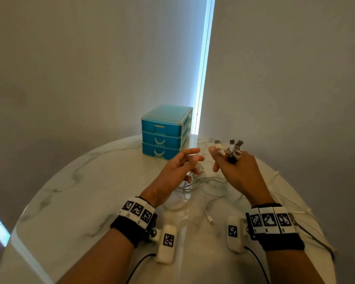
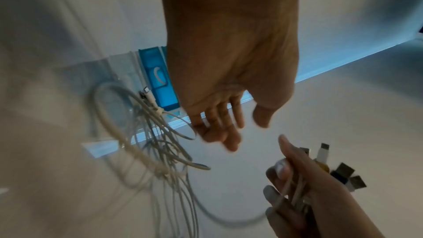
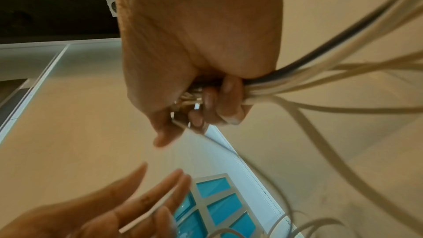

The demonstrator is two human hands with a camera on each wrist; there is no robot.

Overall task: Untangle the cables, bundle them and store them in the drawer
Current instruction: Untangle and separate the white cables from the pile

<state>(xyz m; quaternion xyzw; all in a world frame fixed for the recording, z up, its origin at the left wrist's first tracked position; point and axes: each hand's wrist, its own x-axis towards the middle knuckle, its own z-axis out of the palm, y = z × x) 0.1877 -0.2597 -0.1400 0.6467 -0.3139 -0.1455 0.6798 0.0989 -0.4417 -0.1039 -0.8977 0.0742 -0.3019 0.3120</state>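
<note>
The little plastic drawer unit is bright blue with white handles, the round tabletop white marble with grey veins, the thin cables mostly white.

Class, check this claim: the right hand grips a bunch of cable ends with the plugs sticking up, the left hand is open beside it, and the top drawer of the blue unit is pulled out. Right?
Not quite. On the blue drawer unit the top drawer sits flush and closed, as the head view shows. The rest holds: the right hand grips the cable ends, plugs up, and the left hand is open beside it.
</note>
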